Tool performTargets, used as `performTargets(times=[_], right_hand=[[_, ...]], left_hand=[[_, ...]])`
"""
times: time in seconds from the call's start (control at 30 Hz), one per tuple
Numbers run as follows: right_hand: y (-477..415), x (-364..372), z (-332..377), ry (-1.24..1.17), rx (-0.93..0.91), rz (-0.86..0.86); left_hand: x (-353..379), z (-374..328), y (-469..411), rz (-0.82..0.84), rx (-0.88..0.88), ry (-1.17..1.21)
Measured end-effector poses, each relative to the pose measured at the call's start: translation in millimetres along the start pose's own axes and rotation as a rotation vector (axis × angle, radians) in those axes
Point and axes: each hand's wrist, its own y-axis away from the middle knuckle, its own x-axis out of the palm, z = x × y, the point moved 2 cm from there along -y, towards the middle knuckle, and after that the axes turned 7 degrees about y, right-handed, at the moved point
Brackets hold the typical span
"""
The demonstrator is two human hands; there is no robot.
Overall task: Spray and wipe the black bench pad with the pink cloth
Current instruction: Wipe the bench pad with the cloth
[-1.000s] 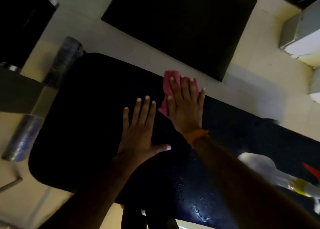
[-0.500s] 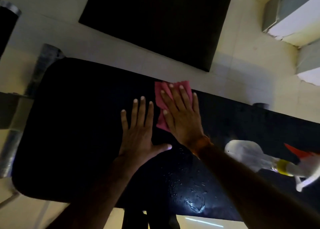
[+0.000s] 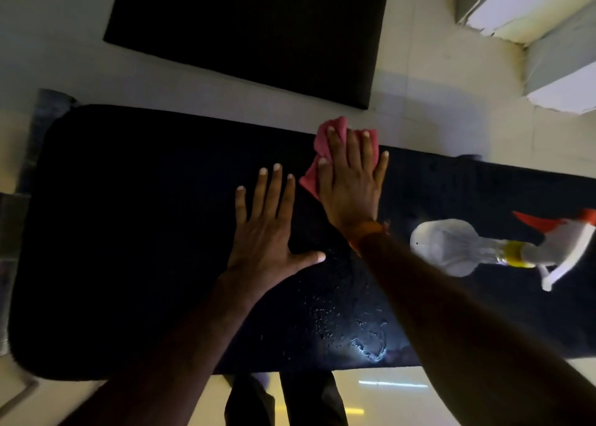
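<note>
The black bench pad [image 3: 135, 232] stretches across the view, with water droplets near its front edge. My right hand [image 3: 350, 183] lies flat with straight fingers on the pink cloth [image 3: 335, 128], pressing it onto the pad at the far edge. My left hand [image 3: 267, 232] rests flat on the pad just left of it, fingers spread. A white spray bottle [image 3: 451, 248] with a yellow collar and red nozzle lies on its side on the pad to the right.
A black floor mat [image 3: 251, 32] lies on the pale floor beyond the bench. Grey and white boxes [image 3: 548, 22] stand at the upper right. A metal frame post [image 3: 45, 119] shows at the pad's left end. Dark legs of the bench or person are below.
My right hand has pushed the pink cloth toward the far edge of the pad, after pulling it back nearer. My left hand stays planted. The view has shifted right.
</note>
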Motion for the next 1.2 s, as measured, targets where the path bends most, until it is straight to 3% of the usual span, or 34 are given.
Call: performTargets(times=[0.13, 0.17, 0.3, 0.37, 0.47, 0.67, 0.83, 1.0, 1.07, 1.2], right_hand=[[33.0, -0.5, -22.3, 0.065, -0.282, 0.038], [37.2, -0.2, -38.1, 0.067, -0.268, 0.048], [5.4, 3.3, -48.5, -0.022, 0.172, 0.027], [13.9, -0.1, -38.7, -0.043, 0.142, -0.003], [60.4, 2.4, -44.2, -0.004, -0.091, -0.003], [-3.8, 3.4, -46.8, -0.101, 0.31, 0.046], [70.5, 5.3, -46.7, -0.054, 0.141, 0.011], [32.2, 7.1, -58.7, 0.059, 0.202, -0.028], [59.7, 7.4, -53.4, 0.024, 0.135, -0.071], [137.0, 6.8, -52.6, -0.001, -0.016, -0.001]], left_hand=[[-0.2, -2.2, -5.6, -0.006, 0.016, -0.001], [0.5, -2.0, -5.8, -0.012, 0.028, -0.005], [9.4, -9.6, -7.8, -0.002, 0.144, -0.038], [12.0, -18.5, -13.0, 0.016, 0.162, -0.049], [13.9, -27.0, -18.0, 0.038, 0.135, -0.059], [16.6, -24.6, -17.4, 0.042, 0.132, -0.093], [16.2, -32.3, -10.8, 0.07, 0.177, -0.057], [25.6, -38.0, -4.3, 0.068, 0.22, -0.082], [25.6, -34.1, -2.7, 0.048, 0.225, -0.071], [28.6, -27.3, 9.3, 0.082, 0.204, -0.082]])
